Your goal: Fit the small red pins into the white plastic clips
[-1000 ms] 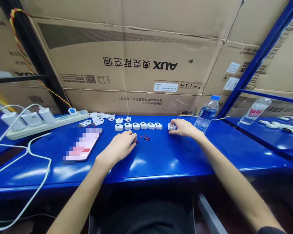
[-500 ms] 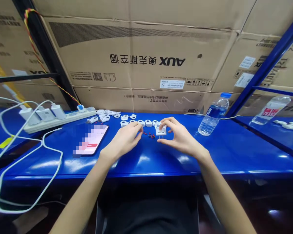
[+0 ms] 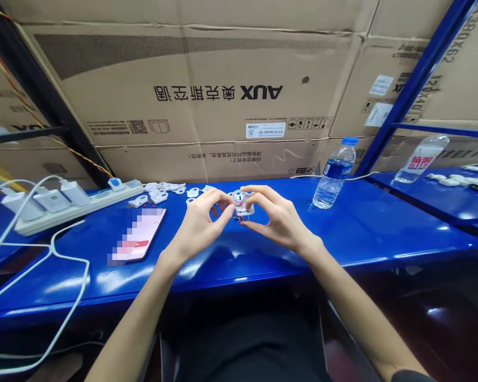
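My right hand (image 3: 276,215) grips a white plastic plug piece (image 3: 246,208) between thumb and fingers, just above the blue tabletop. The piece has a round ring at its far end, and two metal pins showed on it a moment ago. My left hand (image 3: 203,220) is closed in a pinch at the piece's left side; whatever its fingertips hold is too small to make out. Small red and dark bits (image 3: 239,218) lie on the table under the piece, partly hidden by it. Several white plastic pieces (image 3: 159,193) lie in a loose group beyond my left hand.
A phone (image 3: 141,233) lies left of my left hand. Behind it runs a white power strip (image 3: 99,197) with chargers and loose white cables (image 3: 85,265). A water bottle (image 3: 334,175) stands at the right, another bottle (image 3: 421,159) farther right. Large cardboard boxes (image 3: 207,116) wall off the back.
My right hand has turned the white plug piece and brought it left to my left hand. The fingers of both hands now meet around it. The view has shifted to the right.
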